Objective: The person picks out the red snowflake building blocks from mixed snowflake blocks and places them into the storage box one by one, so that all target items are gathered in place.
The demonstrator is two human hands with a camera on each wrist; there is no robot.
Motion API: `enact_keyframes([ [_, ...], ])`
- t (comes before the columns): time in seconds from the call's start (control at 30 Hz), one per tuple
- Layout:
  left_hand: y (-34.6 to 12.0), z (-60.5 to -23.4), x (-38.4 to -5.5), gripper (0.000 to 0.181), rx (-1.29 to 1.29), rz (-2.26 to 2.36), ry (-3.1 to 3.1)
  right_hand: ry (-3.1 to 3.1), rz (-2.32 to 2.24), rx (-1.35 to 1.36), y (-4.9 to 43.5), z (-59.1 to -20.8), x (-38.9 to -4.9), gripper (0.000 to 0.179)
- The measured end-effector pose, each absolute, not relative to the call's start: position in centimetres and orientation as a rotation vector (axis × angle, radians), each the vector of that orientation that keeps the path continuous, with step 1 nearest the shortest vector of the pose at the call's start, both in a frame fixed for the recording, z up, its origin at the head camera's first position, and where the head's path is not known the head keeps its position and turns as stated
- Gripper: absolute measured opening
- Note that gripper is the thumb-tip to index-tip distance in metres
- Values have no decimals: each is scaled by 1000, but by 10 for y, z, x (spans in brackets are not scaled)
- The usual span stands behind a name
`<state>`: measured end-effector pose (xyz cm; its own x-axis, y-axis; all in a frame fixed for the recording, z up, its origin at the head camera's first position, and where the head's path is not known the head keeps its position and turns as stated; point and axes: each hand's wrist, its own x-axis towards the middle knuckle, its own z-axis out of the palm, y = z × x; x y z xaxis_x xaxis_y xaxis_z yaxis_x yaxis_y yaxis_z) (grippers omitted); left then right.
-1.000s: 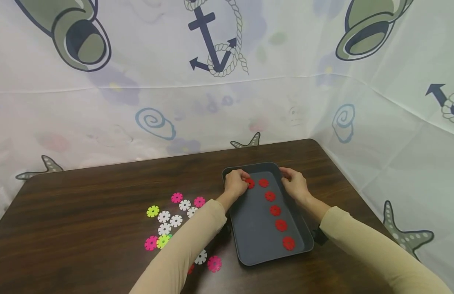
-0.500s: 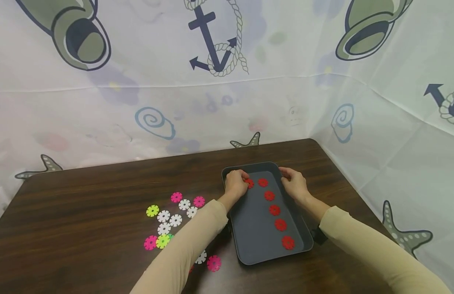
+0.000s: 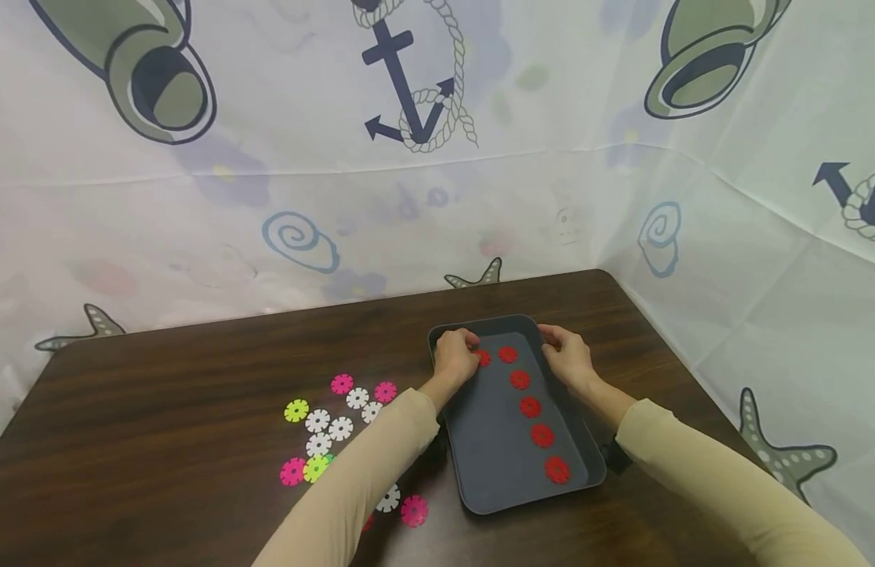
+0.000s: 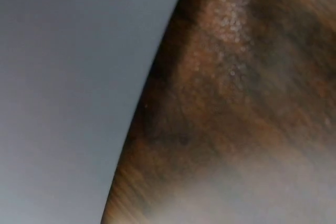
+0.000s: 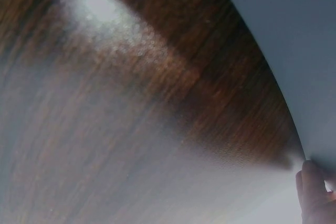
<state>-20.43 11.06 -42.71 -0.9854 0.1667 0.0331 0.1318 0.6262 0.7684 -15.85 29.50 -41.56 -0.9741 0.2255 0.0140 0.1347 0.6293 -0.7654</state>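
Observation:
A dark grey baking tray [image 3: 490, 492] lies on the table, with several red notched plastic discs [image 3: 530, 407] in a line down its right side. My left hand [image 3: 455, 358] reaches over the tray's far left part, its curled fingers pinching a red disc [image 3: 483, 357] by the far end of the line. The fingers partly cover that disc. At the far right rim, my right hand [image 3: 569, 357] grips the tray edge. The right wrist view shows fingertips [image 5: 314, 182] against the tray's outer wall [image 5: 283, 40]; the left wrist view shows just tray wall [image 4: 68, 98] and wood.
Loose notched discs lie left of the tray: white [image 3: 341, 428], pink [image 3: 342, 383] and yellow-green [image 3: 296, 410]. My left sleeve [image 3: 359, 480] hides some of them. Patterned cloth [image 3: 409, 228] rises behind the brown wooden table [image 3: 161, 441] and along its right side.
Both hands stay at the same spots on the tray. The whole head view shifts slightly; the discs in the tray keep their places.

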Motion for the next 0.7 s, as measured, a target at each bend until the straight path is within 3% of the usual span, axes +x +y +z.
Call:
enact_keyframes([
  [0.7,88,-401,-185,34,380,1678,2445,-2752,1267,-272,293,-414,-157,39],
])
